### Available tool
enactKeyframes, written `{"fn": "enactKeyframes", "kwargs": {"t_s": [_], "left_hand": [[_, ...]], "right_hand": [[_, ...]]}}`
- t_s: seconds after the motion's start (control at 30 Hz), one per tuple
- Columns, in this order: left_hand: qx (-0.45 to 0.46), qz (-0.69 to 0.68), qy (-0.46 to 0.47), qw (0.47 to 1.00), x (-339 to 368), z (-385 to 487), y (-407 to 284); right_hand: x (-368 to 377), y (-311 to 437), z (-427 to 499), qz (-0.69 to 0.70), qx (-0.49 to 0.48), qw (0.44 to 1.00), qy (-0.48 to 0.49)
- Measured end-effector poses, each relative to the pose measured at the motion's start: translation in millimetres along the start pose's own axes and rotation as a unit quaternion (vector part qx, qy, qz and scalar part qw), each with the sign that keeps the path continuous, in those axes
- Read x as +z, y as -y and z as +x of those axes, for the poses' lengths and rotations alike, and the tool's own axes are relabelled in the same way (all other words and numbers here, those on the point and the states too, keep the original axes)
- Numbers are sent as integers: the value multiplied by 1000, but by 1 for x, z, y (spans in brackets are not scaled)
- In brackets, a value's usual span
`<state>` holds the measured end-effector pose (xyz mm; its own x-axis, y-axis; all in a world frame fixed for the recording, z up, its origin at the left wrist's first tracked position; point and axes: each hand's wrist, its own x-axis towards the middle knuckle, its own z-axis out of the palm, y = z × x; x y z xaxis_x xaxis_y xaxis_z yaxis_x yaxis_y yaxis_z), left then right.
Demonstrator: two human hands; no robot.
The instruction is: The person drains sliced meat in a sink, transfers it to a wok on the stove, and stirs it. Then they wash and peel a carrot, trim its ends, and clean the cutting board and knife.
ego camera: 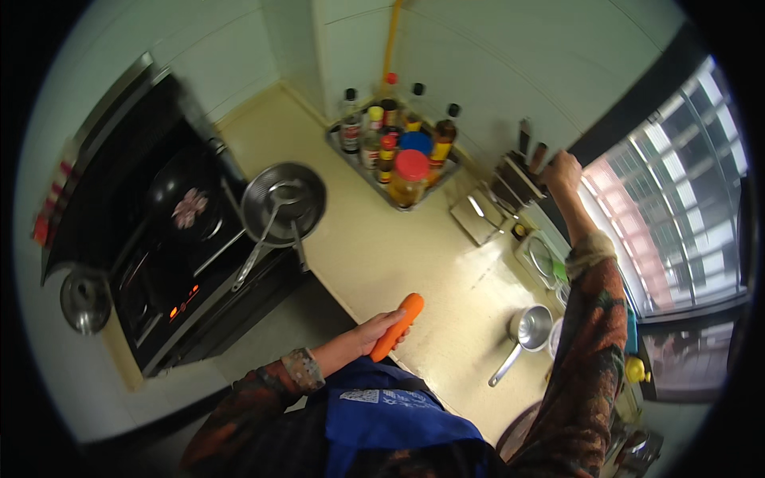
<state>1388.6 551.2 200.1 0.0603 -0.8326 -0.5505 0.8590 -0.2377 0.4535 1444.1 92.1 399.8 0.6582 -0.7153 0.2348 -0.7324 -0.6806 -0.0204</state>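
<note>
My left hand (382, 336) is wrapped around a peeled-looking orange carrot (399, 325), held at the counter's front edge, just in front of my apron. Far to the right, my right arm reaches out to a knife rack (515, 182) against the wall. My right hand (562, 171) is curled at the rack's right end, beside a brown knife handle (538, 156). Whatever may be inside its fingers is hidden. Another dark-handled knife (525, 136) stands upright in the same rack.
Bottles and jars crowd a tray (407, 206) in the corner. A metal strainer bowl (257, 218) holding a ladle (263, 248) sits beside the stove. Pale pink food (190, 208) lies in a dark wok (164, 185). A small saucepan (532, 327) stands at right, near the window (669, 191).
</note>
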Motion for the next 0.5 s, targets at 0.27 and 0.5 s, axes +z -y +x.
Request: {"fn": "enactKeyframes", "kwargs": {"t_s": [0.27, 0.5], "left_hand": [[-65, -4, 75, 995, 13, 10, 0], [-28, 28, 169, 985, 59, 27, -19]], "right_hand": [[-108, -11, 11, 61, -78, 993, -67], [-192, -62, -54, 196, 8, 961, -196]]}}
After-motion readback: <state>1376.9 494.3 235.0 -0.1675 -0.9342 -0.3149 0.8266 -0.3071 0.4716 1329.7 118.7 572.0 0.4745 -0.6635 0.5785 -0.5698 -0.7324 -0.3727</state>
